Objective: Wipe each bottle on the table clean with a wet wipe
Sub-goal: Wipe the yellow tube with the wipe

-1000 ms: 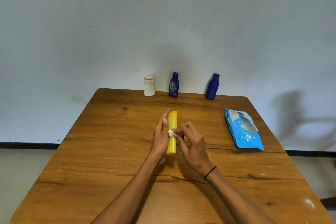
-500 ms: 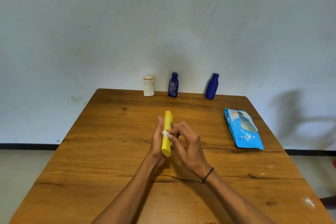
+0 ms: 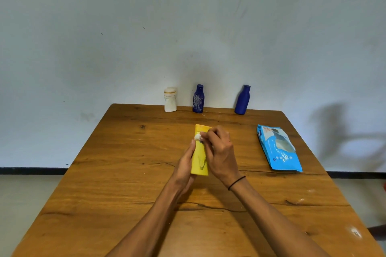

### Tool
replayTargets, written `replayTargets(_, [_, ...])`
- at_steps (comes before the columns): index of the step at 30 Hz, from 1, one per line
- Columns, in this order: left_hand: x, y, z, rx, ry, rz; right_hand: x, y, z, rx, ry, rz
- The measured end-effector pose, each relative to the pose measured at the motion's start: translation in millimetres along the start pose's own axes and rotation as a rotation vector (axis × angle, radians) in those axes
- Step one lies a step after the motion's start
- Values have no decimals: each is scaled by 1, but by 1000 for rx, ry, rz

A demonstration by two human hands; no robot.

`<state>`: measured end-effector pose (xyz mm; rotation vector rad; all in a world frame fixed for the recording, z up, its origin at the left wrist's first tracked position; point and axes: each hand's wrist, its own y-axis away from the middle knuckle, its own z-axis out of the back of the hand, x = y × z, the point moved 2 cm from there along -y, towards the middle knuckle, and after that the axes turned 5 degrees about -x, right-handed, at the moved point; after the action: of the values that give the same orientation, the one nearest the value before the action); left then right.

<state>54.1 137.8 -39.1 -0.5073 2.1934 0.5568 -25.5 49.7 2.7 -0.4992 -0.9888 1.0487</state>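
Note:
A yellow bottle (image 3: 199,160) is held over the middle of the wooden table (image 3: 117,173), its broad face turned toward me. My left hand (image 3: 184,165) grips it along its left side. My right hand (image 3: 219,152) pinches a small bunched white wet wipe (image 3: 197,137) against the bottle's upper part. Three more bottles stand upright along the far edge: a white one (image 3: 170,99), a patterned dark blue one (image 3: 198,99) and a plain dark blue one (image 3: 242,100).
A blue pack of wet wipes (image 3: 278,149) lies flat on the right side of the table. A pale wall rises right behind the far edge. The floor shows past the left and right table edges.
The yellow bottle has been turned from edge-on to its broad face. My right hand has slid the wipe up toward the bottle's top end.

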Motion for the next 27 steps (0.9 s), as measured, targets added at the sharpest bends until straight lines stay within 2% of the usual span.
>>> replayTargets(3, [0,0,0,-15,-90,-8,-1,-13,-2,-59,51,-22])
replayTargets(6, [1,-2,3,-56,-107,-14,2,-14,-2,-49,39,0])
replayTargets(12, [-1,-7,13,-152,56,22,11,30,6,208,-36,285])
replayTargets(16, [4,-6,13,-196,65,31,14,36,10,129,46,370])
replayTargets(22, [8,-6,3,-188,-75,-44,9,-11,3,-44,140,204])
replayTargets(27, [3,-7,0,-233,-220,-175,12,-18,-4,-59,72,20])
